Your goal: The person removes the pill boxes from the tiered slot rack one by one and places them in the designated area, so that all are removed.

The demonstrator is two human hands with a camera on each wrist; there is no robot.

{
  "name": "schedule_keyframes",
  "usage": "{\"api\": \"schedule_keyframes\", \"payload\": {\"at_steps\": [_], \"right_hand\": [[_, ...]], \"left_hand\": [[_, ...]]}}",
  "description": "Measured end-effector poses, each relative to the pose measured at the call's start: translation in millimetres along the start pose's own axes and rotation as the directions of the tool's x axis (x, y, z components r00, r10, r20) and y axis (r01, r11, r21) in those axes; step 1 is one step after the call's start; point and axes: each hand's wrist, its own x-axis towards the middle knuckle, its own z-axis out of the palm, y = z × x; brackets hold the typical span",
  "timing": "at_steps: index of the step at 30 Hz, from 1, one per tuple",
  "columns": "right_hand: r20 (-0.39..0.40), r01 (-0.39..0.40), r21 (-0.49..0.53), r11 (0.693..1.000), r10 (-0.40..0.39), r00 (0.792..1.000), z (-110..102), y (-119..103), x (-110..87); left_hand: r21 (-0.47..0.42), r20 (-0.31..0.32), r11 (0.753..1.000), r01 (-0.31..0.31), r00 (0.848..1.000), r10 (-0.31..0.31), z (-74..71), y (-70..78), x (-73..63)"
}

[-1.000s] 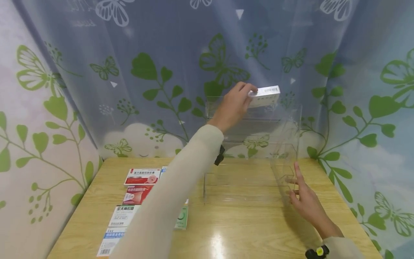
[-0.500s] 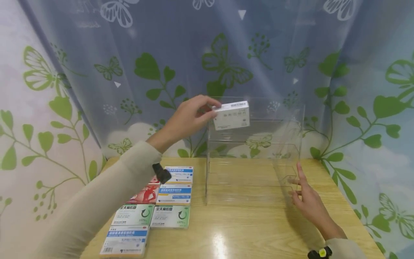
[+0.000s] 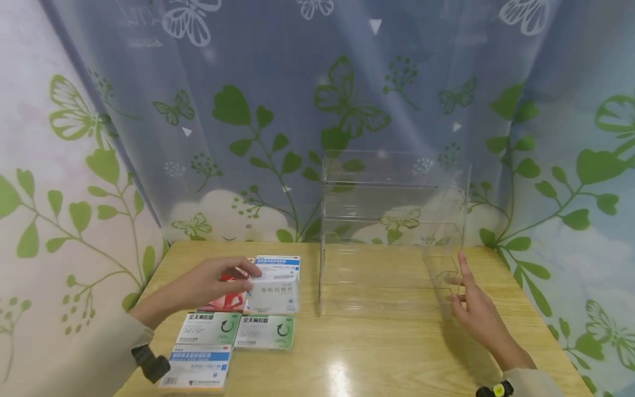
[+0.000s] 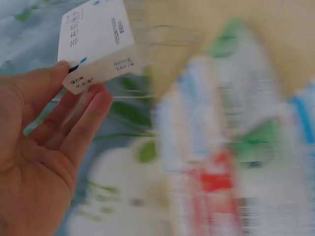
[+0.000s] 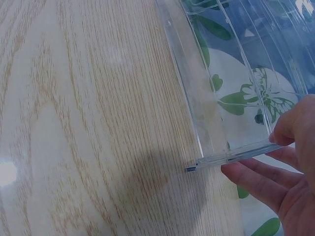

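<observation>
A white medicine box [image 3: 273, 295] is pinched at its left end by my left hand [image 3: 215, 284], above the boxes on the left of the table. In the left wrist view, the thumb and fingertips hold one end of that medicine box [image 4: 96, 37]. My right hand [image 3: 478, 317] grips the right side panel of a clear acrylic display rack [image 3: 392, 300], its index finger pointing up along the edge. The right wrist view has the thumb on one face of the rack's side panel [image 5: 236, 153] and the other fingers [image 5: 256, 184] on the opposite face.
Several medicine boxes lie flat in two columns on the wooden table [image 3: 357, 358]: blue-and-white [image 3: 195, 366], green-and-white [image 3: 265, 331] and red [image 3: 223, 300] ones. A patterned curtain [image 3: 278, 110] hangs behind the rack.
My left hand has carried the white medicine box from the rack's top tier down and left, over the boxes on the table. The right hand stays on the rack's side.
</observation>
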Motion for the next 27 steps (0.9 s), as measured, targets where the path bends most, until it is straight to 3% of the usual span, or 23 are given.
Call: {"api": "schedule_keyframes", "payload": {"at_steps": [5, 10, 15, 19, 27], "right_hand": [[0.023, -0.012, -0.015, 1.0, 0.012, 1.0, 0.1, -0.4, -1.3], [0.035, -0.01, -0.015, 1.0, 0.011, 0.999, -0.3, -1.2, -1.5], [0.035, -0.007, -0.023, 1.0, 0.007, 0.999, -2.7, -1.2, -0.9], [0.033, -0.007, -0.029, 1.0, 0.008, 0.999, -3.4, -0.9, -0.2], [0.026, 0.01, -0.029, 1.0, -0.009, 1.0, -0.6, -0.5, 0.3]], "left_hand": [[-0.095, 0.143, 0.991, 0.093, 0.987, -0.079, 37.3, -34.9, -31.0], [-0.118, 0.201, 0.98, 0.162, 0.97, -0.136, 57.4, -51.1, -50.9], [-0.098, 0.186, 0.979, 0.177, 0.97, -0.157, 66.0, -63.7, -60.0], [-0.092, 0.161, 0.985, 0.148, 0.978, -0.132, 74.2, -73.1, -62.7], [-0.04, 0.104, 0.988, 0.146, 0.985, -0.141, 84.7, -79.7, -66.8]]}}
